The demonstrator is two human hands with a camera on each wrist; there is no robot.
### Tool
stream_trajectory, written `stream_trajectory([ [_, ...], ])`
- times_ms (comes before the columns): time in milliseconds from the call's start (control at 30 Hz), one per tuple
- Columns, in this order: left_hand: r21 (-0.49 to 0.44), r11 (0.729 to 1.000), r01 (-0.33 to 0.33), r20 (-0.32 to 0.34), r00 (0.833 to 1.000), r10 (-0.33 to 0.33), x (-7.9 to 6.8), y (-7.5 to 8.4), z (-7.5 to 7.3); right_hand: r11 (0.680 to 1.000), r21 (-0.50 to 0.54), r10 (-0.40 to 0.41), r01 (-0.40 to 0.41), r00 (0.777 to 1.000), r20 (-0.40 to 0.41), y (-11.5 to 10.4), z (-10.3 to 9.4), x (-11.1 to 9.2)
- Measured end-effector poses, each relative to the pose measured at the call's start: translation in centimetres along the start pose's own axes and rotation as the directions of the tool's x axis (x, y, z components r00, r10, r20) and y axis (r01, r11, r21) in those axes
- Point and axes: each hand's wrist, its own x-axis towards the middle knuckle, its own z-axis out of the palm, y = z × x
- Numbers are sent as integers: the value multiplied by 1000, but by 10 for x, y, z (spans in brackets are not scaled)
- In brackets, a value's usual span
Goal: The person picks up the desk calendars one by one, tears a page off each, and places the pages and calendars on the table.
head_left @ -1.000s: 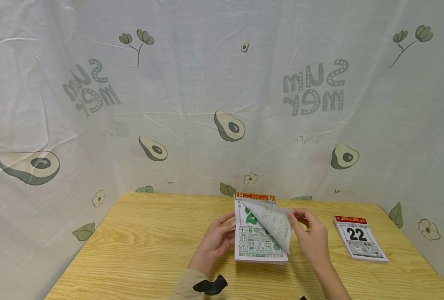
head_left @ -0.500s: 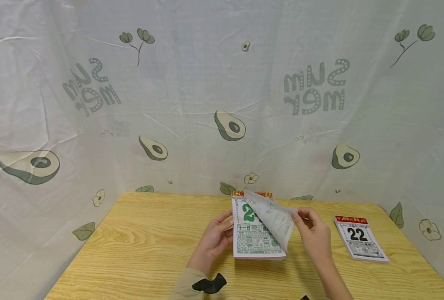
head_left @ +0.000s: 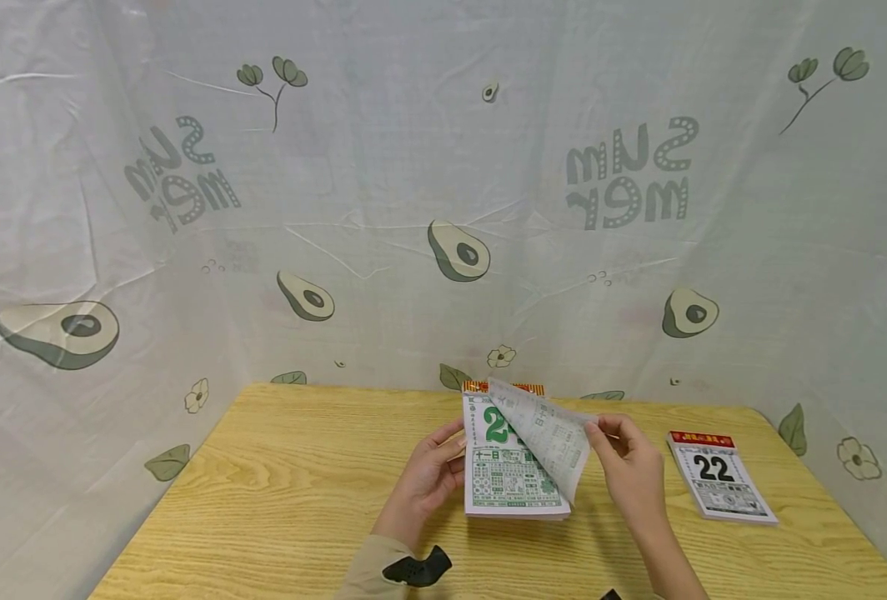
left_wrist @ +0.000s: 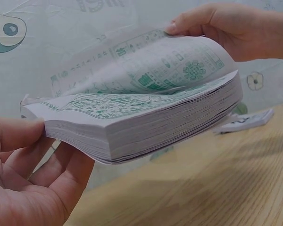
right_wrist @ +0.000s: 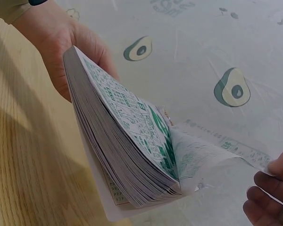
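- Clearly, the left hand (head_left: 430,475) grips the tear-off calendar (head_left: 514,487) by its left long edge, thumb on top of the pages and fingers underneath.
- Between the two hands, the calendar is held up off the tabletop (head_left: 301,475), with a gap beneath its lower edge.
- At the tips of the right thumb and forefinger, the right hand (head_left: 633,471) pinches a loose corner of the thin top sheet (head_left: 556,433); the other fingers curl in behind.
- From that pinch the sheet slants up and left in a fold, its far corner over the red-and-yellow header (head_left: 529,389); whether it is attached there, I cannot tell.
- Left of the folded sheet, toward the left fingers, the next page shows a green 2, the following digit partly covered.
- Beyond the right fingers, to their right and apart from them, a second calendar (head_left: 721,475) reading 22 lies flat, a strip of wood between it and the hand.
- To the left of the left fingers, bare wood runs out to the table's side edge.
- Ahead of both hands, past the header, the back table edge meets a patterned curtain (head_left: 383,175).
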Motion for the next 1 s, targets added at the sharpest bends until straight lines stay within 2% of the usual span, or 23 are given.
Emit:
stream_trajectory([
  [667, -6, 1000, 4, -20, 1000, -4, -1, -1, 1, 998, 16, 56, -56, 998, -15, -2, 0, 1],
  [1000, -53, 999, -8, -9, 1000, 8, -1, 1, 2, 995, 25, 101, -100, 994, -35, 1, -2, 4],
])
